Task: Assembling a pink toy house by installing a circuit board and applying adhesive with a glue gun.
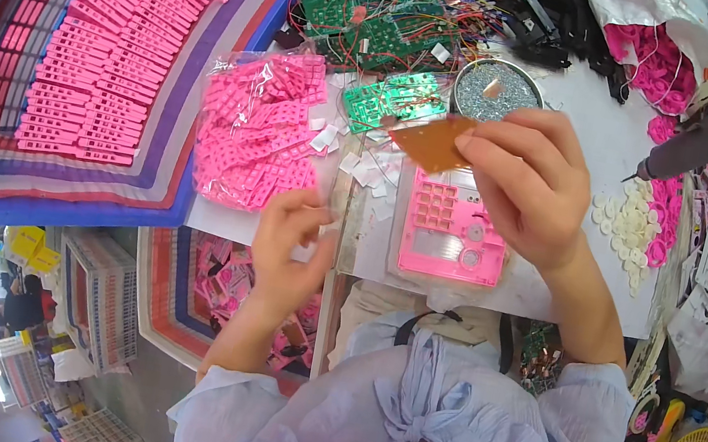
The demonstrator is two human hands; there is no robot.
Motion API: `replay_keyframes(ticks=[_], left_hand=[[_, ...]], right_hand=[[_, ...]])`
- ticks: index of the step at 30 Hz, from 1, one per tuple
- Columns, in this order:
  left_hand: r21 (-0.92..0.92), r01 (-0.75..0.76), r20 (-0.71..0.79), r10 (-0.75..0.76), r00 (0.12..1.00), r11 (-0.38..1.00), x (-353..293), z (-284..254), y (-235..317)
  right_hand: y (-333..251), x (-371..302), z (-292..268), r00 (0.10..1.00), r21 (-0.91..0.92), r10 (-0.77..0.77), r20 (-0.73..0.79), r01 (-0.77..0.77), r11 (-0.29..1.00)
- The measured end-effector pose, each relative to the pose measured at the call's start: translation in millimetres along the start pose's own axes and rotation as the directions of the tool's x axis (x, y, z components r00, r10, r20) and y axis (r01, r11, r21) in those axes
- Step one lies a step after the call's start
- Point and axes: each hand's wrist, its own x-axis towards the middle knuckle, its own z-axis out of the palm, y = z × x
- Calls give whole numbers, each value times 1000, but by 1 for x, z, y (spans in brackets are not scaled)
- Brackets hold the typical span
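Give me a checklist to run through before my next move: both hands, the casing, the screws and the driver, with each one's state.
1. Right hand has a grip on the amber sheet: ok, pinched at its edge.
2. Amber sheet set down: not ok, it is held up in the air.
3. Left hand free: ok, nothing visible in it.
4. Pink casing fully in view: not ok, the right hand and sheet hide part of it.
5. Round tin open: ok, small silvery pieces show inside.
6. Grey driver switched on: cannot tell.
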Motion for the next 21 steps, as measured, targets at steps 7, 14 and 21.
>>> replay_keyframes(ticks=[7,14,21], left_hand=[[-350,-150,56,180,982,925,22,-15,54],[-140,52,188,-25,982,989,88,-2,19],[-691,463,511,-78,856,555,66,41,3]], right_hand=[[-14,1,12,993,-43,-61,-101,57,997],[-19,-6,-5,1000,55,-18,-16,18,998],[-54,-16,9,814,640,563,146,-511,573]])
